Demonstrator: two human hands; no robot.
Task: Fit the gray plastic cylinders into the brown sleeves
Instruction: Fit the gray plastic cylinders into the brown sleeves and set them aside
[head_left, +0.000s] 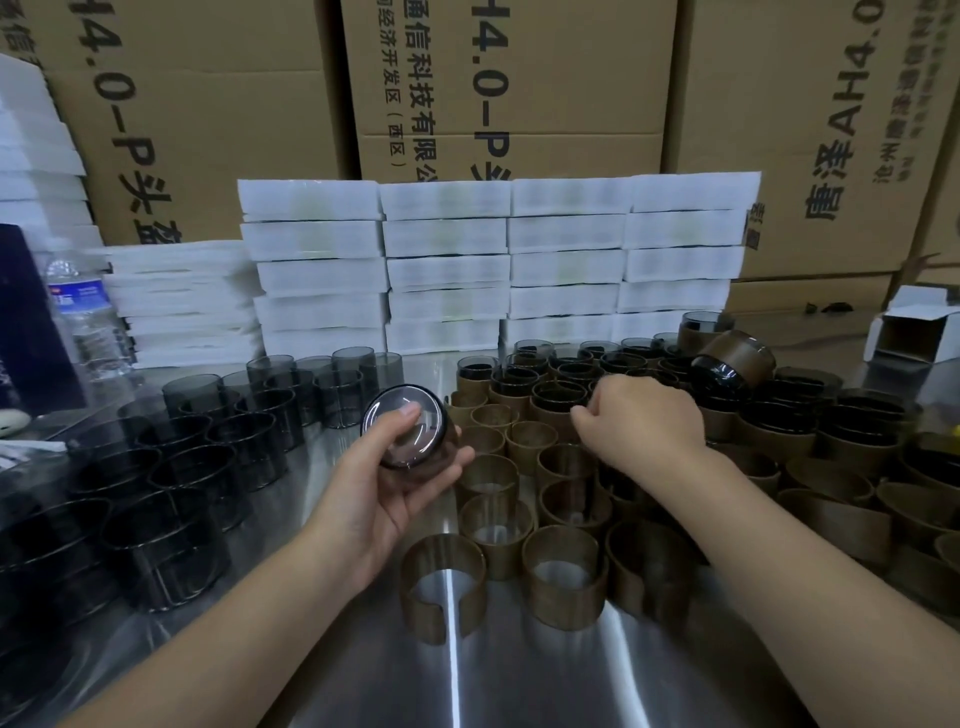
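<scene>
- Cartons (208, 130) behind the table's far edge, printed "4.0-P" and "AH4.0".
- Table (467, 675): bare steel only at the near edge, between the arms.
- White stacks (447, 270) line the far edge.
- Cylinders (171, 467) crowd the left side; sleeves (563, 582) crowd the right, with some filled.
- Left hand (384, 488), mid-table: fingers (452, 462) grasp one cylinder (410, 426), raised.
- Right hand (644, 415): curled over the sleeves; cannot tell if it holds anything.
- Bottle (85, 317) at the left edge.
</scene>
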